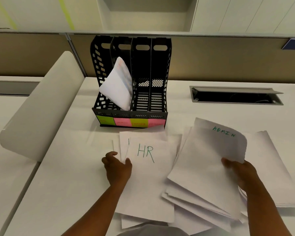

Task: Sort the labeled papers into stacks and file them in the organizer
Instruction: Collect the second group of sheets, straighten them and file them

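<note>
A black four-slot organizer (141, 92) stands at the back of the desk, with green, pink, yellow and pink sticky labels along its front. A bent bundle of papers (117, 86) leans in its second slot from the left. In front lies a stack topped by a sheet marked "HR" (148, 169); my left hand (117, 167) grips that stack's left edge. My right hand (240, 172) holds the right edge of a lifted, curling sheet marked "ADMIN" (211, 159), above several fanned papers (191, 201). More white sheets (269, 160) lie to the right.
A curved white divider panel (41, 106) stands on the left of the desk. An open cable hatch (235, 97) is set into the desk at the back right. A brown partition wall (228, 58) runs behind the organizer.
</note>
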Demonstrator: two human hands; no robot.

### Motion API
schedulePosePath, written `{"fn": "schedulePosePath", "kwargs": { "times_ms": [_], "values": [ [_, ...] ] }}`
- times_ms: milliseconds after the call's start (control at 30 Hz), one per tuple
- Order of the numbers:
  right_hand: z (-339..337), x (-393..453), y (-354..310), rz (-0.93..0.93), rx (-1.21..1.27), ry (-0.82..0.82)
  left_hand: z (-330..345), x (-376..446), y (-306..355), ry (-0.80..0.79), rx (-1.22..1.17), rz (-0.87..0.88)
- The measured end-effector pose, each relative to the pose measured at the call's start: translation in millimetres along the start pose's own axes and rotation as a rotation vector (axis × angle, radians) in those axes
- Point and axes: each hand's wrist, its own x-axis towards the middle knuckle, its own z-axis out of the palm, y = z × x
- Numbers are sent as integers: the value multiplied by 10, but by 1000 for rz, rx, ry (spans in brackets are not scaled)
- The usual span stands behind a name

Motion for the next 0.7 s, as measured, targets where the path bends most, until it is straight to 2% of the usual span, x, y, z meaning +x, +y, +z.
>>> {"fn": "schedulePosePath", "kwargs": {
  "times_ms": [67,200,300,367,500,600,700],
  "values": [
    [36,-4,-48,13,106,-30,21,-19,125,-122,-114,50],
    [195,-64,-143,-17,175,-151,78,-104,506,-642,-247,93],
    [301,-105,-176,-74,146,-221,149,-165,703,-853,-301,121],
    [357,-147,-222,-107,154,-292,197,-185,781,-872,-270,145],
    [434,-218,-302,-98,237,-429,247,-168,757,-701,-153,109],
    [482,-218,-294,-94,258,-461,229,-169,664,-832,-317,15],
    [546,-241,-279,-90,251,-451,195,-197,620,-891,-319,68]
  ]
}}
